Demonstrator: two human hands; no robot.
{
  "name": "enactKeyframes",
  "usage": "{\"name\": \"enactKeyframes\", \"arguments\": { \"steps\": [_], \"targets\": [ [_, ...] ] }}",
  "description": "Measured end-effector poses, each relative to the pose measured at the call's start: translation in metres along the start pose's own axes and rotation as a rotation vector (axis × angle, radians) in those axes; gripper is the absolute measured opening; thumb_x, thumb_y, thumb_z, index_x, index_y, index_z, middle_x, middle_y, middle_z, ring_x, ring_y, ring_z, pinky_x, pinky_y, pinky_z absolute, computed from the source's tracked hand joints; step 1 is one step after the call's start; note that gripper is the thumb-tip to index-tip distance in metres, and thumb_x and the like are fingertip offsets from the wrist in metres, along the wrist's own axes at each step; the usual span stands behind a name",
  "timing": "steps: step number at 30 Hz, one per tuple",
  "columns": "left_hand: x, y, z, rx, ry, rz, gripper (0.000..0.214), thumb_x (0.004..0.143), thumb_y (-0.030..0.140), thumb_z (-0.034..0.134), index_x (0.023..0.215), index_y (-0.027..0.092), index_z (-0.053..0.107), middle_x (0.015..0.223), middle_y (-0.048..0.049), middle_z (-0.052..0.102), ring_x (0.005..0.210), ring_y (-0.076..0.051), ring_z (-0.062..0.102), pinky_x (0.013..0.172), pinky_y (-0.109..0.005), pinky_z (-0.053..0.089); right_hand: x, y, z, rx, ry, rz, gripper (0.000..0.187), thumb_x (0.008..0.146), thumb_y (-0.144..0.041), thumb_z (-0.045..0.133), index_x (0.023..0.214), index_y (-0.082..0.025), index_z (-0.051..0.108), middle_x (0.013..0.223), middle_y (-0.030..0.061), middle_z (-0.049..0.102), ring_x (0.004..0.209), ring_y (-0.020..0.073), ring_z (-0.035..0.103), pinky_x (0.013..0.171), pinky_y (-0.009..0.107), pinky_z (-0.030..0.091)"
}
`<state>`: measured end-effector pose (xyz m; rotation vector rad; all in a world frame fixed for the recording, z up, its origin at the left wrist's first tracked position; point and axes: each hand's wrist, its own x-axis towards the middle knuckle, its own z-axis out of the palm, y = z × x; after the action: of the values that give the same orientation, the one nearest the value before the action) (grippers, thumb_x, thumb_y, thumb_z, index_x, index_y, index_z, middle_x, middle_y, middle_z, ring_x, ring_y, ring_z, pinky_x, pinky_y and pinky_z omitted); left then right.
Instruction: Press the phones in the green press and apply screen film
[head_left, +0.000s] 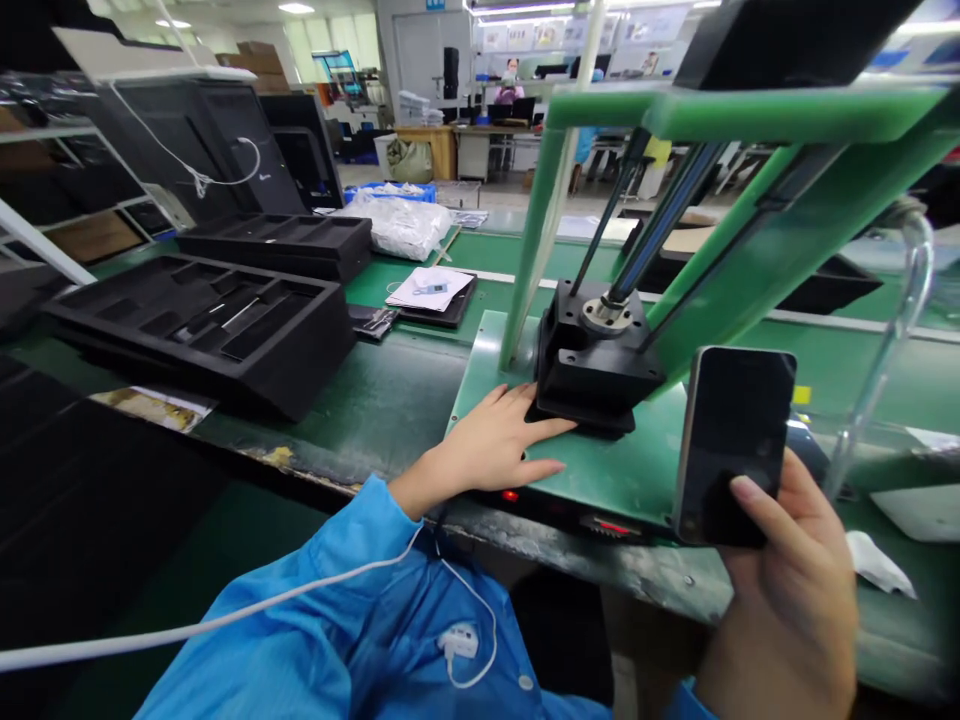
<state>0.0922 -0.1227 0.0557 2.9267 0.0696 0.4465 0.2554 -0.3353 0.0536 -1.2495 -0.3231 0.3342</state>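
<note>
My left hand [491, 448] lies flat on a green fixture plate [480, 375], its fingertips touching the base of a black metal block [592, 375]. A threaded rod with a round flange [604, 313] rises from that block into a green frame [757, 115]. My right hand [784, 600] is raised at the lower right, shut on a black smartphone [731, 445], with the thumb across the phone's dark face. The phone stands upright in front of the plate's right side and hides part of the bench behind it.
Black foam trays [195, 320] with cut-out pockets sit on the green bench at the left. Behind them are a white bag [397, 225] and papers on a dark case [431, 295]. A white cable [225, 600] crosses my blue sleeve. A co-worker sits at a far desk.
</note>
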Motion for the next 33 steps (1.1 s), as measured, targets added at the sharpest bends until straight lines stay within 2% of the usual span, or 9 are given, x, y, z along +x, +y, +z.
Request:
{"name": "enactKeyframes", "arguments": {
  "steps": [9, 15, 24, 29, 33],
  "targets": [
    [0.0006, 0.0016, -0.0031, -0.007, -0.045, -0.033, 0.054, 0.094, 0.053, 0.054, 0.143, 0.029, 0.051, 0.150, -0.0139, 0.043, 0.136, -0.032, 0.043, 0.113, -0.052, 0.034, 0.0012, 0.0050, 0.0000, 0.064, -0.080, -0.075, 0.045, 0.067, -0.029, 0.085, 0.110, -0.027, 0.074, 0.104, -0.0004, 0.074, 0.088, 0.0153, 0.069, 0.077, 0.020, 0.058],
    [0.0019, 0.0021, -0.0052, -0.010, -0.075, -0.040, 0.054, 0.095, 0.052, 0.053, 0.143, 0.028, 0.052, 0.150, -0.0142, 0.044, 0.139, -0.032, 0.041, 0.113, -0.053, 0.034, 0.0011, 0.0045, 0.0000, 0.031, -0.117, -0.128, 0.042, 0.073, -0.029, 0.080, 0.114, -0.029, 0.073, 0.110, -0.0001, 0.073, 0.097, 0.0209, 0.069, 0.080, 0.028, 0.060],
    [0.0031, 0.0037, -0.0063, 0.011, -0.108, -0.059, 0.055, 0.095, 0.054, 0.052, 0.144, 0.029, 0.051, 0.149, -0.0144, 0.045, 0.139, -0.033, 0.040, 0.114, -0.056, 0.033, 0.0024, 0.0070, -0.0025, 0.071, -0.148, -0.140, 0.042, 0.076, -0.025, 0.080, 0.117, -0.026, 0.072, 0.111, -0.0013, 0.073, 0.101, 0.0151, 0.067, 0.087, 0.019, 0.055],
    [0.0029, 0.0017, -0.0041, 0.023, -0.091, -0.035, 0.055, 0.095, 0.053, 0.053, 0.143, 0.027, 0.051, 0.148, -0.0158, 0.046, 0.141, -0.034, 0.038, 0.112, -0.056, 0.035, 0.0034, 0.0082, -0.0023, 0.068, -0.145, -0.136, 0.046, 0.076, -0.026, 0.080, 0.120, -0.024, 0.069, 0.114, 0.0024, 0.071, 0.105, 0.0200, 0.067, 0.088, 0.027, 0.057],
    [0.0031, 0.0019, -0.0044, 0.005, -0.092, -0.034, 0.055, 0.095, 0.053, 0.053, 0.144, 0.027, 0.051, 0.148, -0.0143, 0.047, 0.140, -0.035, 0.039, 0.113, -0.057, 0.034, 0.0029, 0.0067, -0.0005, 0.044, -0.139, -0.140, 0.045, 0.075, -0.027, 0.079, 0.119, -0.026, 0.069, 0.115, 0.0018, 0.071, 0.107, 0.0221, 0.067, 0.091, 0.033, 0.057]
  ]
}}
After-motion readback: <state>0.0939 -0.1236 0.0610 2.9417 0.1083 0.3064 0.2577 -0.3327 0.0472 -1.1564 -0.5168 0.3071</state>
